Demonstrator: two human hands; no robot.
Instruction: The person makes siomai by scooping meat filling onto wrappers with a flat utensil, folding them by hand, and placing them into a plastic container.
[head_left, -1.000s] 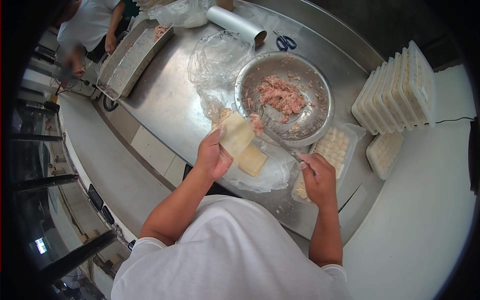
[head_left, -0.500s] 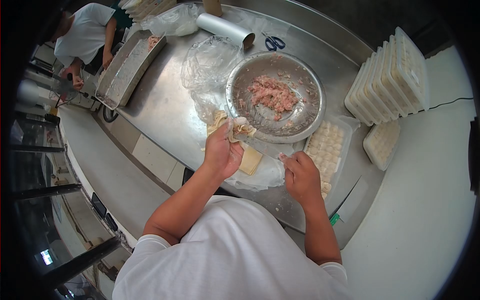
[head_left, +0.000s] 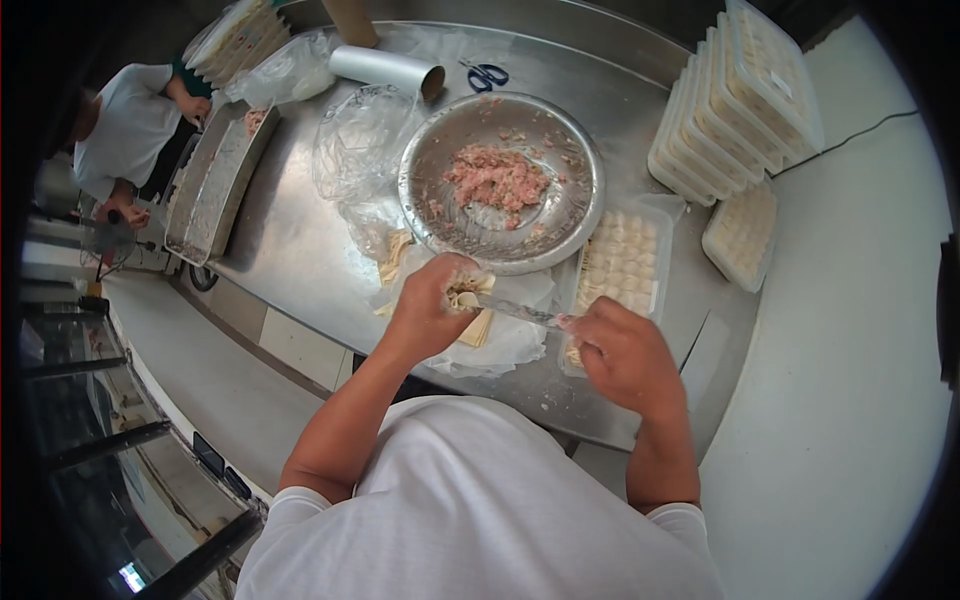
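Observation:
My left hand [head_left: 432, 308] is closed around a wonton wrapper [head_left: 468, 290], its pale folds showing between the fingers. In my right hand [head_left: 630, 355] is a thin, flat filling spatula [head_left: 520, 311], its blade reaching to the wrapper. Any filling inside the wrapper is hidden by the fingers. Below the left hand, a stack of square wrappers [head_left: 477, 330] lies on plastic film, with more loose wrappers [head_left: 394, 258] just left. Ahead of both hands stands a steel bowl [head_left: 588, 225] with pink minced meat [head_left: 497, 180]. A plastic tray [head_left: 655, 285] with rows of wontons [head_left: 620, 262] sits beyond the right hand.
Stacked trays [head_left: 735, 105] and a single filled tray [head_left: 742, 238] stand at right. Behind the bowl lie scissors [head_left: 487, 77], a metallic roll [head_left: 385, 72] and a clear bag [head_left: 360, 145]. A co-worker [head_left: 130, 130] is beside a long metal pan [head_left: 215, 195] at left.
The view has shifted, so the table contents appear further left. The left hand has closed over the wrapper, and the spatula blade now reaches it. The right hand still grips the spatula.

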